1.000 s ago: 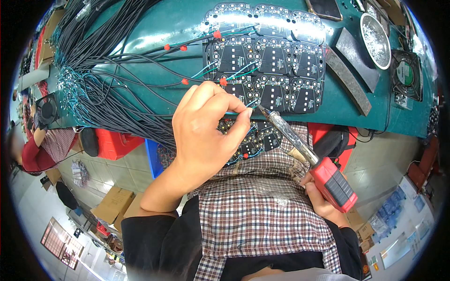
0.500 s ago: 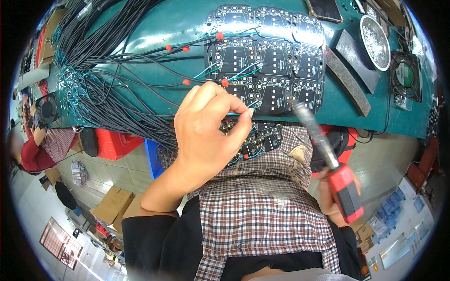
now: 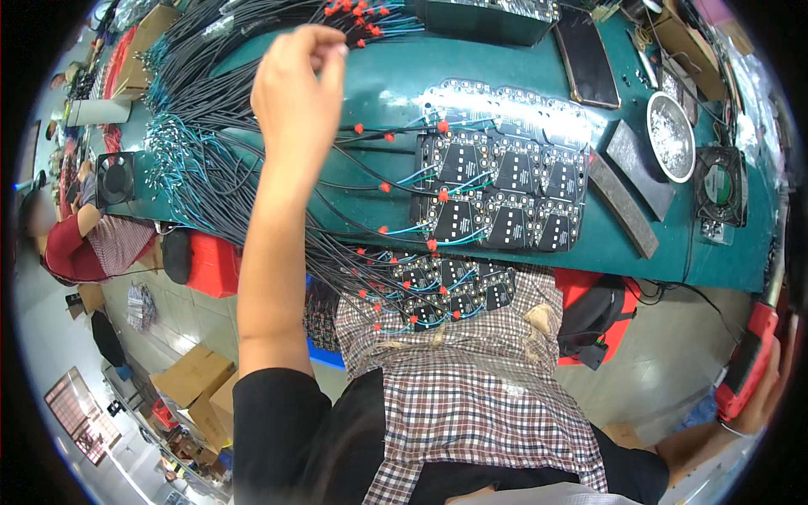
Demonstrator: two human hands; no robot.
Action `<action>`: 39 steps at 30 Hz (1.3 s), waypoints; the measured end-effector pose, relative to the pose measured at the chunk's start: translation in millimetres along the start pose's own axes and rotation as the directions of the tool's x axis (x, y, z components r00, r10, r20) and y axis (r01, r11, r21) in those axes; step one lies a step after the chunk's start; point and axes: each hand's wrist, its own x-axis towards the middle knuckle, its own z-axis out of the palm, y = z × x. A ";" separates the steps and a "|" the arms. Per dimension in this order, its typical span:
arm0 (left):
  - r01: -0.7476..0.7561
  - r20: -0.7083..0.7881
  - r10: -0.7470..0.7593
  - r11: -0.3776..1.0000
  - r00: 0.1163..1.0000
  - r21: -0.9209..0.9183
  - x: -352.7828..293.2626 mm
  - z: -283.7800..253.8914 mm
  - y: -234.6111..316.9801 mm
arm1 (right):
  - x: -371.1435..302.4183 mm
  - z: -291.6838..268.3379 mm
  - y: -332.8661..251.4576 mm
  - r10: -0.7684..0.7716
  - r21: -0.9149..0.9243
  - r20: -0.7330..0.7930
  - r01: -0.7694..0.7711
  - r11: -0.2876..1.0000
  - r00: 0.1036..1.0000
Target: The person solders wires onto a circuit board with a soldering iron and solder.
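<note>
My left hand (image 3: pixel 295 97) is raised over the table beside the bundled black cables (image 3: pixel 202 84). Its fingers are half bent and the thumb stands apart, with nothing visible between them. At the far right edge, my right hand (image 3: pixel 764 391) is wrapped round the red and black handle of a soldering iron (image 3: pixel 747 362), its metal barrel pointing away from me. A panel of black circuit boards (image 3: pixel 513 172) lies on the table. Cables with red ties and blue-green wire ends reach its left side. More wired circuit boards (image 3: pixel 454 286) rest on my lap, over the checked apron.
On the green table (image 3: pixel 379 93) are a phone (image 3: pixel 587 59), dark bars (image 3: pixel 623 206), a metal bowl (image 3: pixel 672 135) and a small fan (image 3: pixel 720 187). A dark block (image 3: pixel 488 21) stands at the back. Another person (image 3: pixel 67 244) sits at far left.
My left hand has left the boards and moved up and left. My right hand has swung the soldering iron out to the far right. The view has shifted, showing more of the table's back.
</note>
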 end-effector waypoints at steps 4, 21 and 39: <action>0.105 -0.015 -0.106 0.993 0.994 -0.051 45.4 36.0 -45.6 | 21.3 34.3 -27.8 -0.334 -0.260 0.060 0.338 0.904 0.940; 0.033 0.289 0.122 0.878 0.950 -0.478 -30.3 -4.9 116.8 | -16.9 128.4 -163.7 0.294 0.878 0.468 -0.476 -0.048 0.833; 0.015 0.315 0.069 0.967 0.947 -0.256 -39.2 36.4 129.8 | 7.0 152.1 -189.9 0.324 0.825 0.496 -0.554 0.116 0.806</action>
